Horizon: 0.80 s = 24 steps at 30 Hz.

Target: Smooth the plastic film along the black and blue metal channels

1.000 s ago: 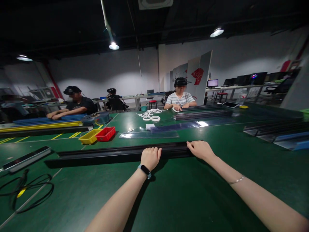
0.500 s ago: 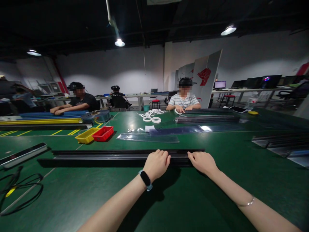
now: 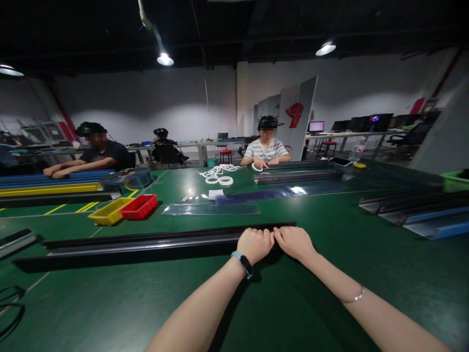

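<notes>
A long black channel-shaped profile [image 3: 146, 247] lies across the green table in front of me, a pale shiny strip showing along its groove. My left hand [image 3: 256, 244], with a watch on the wrist, is closed over the profile near its right end. Right beside it, almost touching, my right hand [image 3: 295, 242] is curled on the same end. The fingertips of both hands are hidden behind the knuckles, and the hands cover part of the profile's end.
Beyond the profile stand a yellow bin [image 3: 110, 211] and a red bin [image 3: 139, 207]. Clear plastic strips [image 3: 212, 209] and white tape rolls [image 3: 225, 181] lie farther back. More profiles [image 3: 414, 210] rest at the right. Across the table, a person [image 3: 267, 146] handles a white ring.
My left hand has slid right along the profile, up against my right hand. The profile now slants more, its left end nearer me. The view has turned slightly right.
</notes>
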Available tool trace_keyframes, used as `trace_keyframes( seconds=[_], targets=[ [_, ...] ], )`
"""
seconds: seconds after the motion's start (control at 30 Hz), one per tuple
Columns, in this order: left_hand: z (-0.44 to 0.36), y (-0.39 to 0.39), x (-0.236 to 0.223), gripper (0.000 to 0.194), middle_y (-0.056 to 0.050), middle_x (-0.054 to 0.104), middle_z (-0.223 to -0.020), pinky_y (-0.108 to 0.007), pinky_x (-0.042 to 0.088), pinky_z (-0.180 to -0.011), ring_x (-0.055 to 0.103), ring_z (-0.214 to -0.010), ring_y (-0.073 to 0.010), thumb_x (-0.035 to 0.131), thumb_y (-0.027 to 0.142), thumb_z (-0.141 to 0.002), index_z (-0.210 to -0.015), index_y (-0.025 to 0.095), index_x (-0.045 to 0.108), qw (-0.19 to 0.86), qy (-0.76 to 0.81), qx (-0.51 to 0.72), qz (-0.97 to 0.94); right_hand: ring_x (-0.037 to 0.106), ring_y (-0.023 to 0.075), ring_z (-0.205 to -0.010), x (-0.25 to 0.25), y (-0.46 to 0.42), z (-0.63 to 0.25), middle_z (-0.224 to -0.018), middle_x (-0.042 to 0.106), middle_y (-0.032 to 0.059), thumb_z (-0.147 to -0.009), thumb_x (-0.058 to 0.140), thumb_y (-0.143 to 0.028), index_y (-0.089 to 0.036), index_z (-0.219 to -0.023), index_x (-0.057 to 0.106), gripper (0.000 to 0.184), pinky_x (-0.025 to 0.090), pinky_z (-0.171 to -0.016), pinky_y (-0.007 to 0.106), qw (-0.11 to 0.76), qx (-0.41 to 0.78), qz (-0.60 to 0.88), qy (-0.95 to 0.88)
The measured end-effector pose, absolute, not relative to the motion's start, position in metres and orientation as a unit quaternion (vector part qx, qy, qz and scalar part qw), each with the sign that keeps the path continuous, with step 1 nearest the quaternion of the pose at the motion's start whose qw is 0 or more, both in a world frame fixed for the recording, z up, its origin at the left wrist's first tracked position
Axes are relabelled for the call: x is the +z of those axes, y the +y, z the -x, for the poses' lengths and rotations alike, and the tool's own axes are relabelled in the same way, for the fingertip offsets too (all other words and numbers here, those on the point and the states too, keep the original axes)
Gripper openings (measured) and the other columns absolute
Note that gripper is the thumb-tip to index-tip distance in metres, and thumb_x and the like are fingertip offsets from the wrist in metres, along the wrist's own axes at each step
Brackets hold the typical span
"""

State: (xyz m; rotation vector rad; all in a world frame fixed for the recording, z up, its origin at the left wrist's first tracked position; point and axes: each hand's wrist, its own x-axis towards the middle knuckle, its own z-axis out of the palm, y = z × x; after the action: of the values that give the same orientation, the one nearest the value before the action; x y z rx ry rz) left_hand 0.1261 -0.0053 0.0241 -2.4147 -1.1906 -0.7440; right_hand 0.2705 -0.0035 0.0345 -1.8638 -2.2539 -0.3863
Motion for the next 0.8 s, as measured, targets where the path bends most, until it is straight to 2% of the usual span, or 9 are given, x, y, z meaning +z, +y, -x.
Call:
trace_keyframes(
  seconds=[0.23, 0.5, 0.8],
  targets=[
    [-0.127, -0.006, 0.013, 0.031, -0.005, 0.052, -0.059, -0.028, 0.029, -0.053, 0.049, -0.056, -0.0163, 0.023, 0.029, -0.083, -0.068, 0.015, 0.046, 0.184, -0.429, -0.282, 0.838, 0.054, 0.0151, -0.065, 0.033, -0.003, -0.269, -0.071, 0.06, 0.0092, -0.083, 0.016, -0.038, -0.013, -0.067, 0.062, 0.055, 0.035, -0.063, 0.025, 0.08, -0.146, 0.628, -0.76],
    [-0.126, -0.009, 0.013, 0.031, -0.006, 0.052, -0.063, -0.028, 0.029, -0.057, 0.049, -0.061, -0.0154, 0.022, 0.029, -0.084, -0.071, 0.014, 0.047, 0.194, -0.427, -0.284, 0.837, 0.052, 0.0148, -0.069, 0.032, -0.009, -0.28, -0.072, 0.059, 0.0087, -0.083, 0.015, -0.039, -0.013, -0.067, 0.06, 0.054, 0.031, -0.061, 0.023, 0.129, -0.182, 0.63, -0.744],
    [-0.132, -0.018, 0.019, 0.024, -0.007, 0.048, -0.078, -0.029, 0.03, -0.065, 0.047, -0.072, -0.0139, 0.026, 0.022, -0.082, -0.096, 0.013, 0.044, 0.233, -0.394, -0.255, 0.852, 0.053, 0.0129, -0.066, 0.02, -0.005, -0.282, -0.069, 0.059, 0.0076, -0.084, 0.018, -0.035, -0.013, -0.064, 0.059, 0.051, 0.029, -0.059, 0.023, 0.142, -0.194, 0.633, -0.736]
  ],
)
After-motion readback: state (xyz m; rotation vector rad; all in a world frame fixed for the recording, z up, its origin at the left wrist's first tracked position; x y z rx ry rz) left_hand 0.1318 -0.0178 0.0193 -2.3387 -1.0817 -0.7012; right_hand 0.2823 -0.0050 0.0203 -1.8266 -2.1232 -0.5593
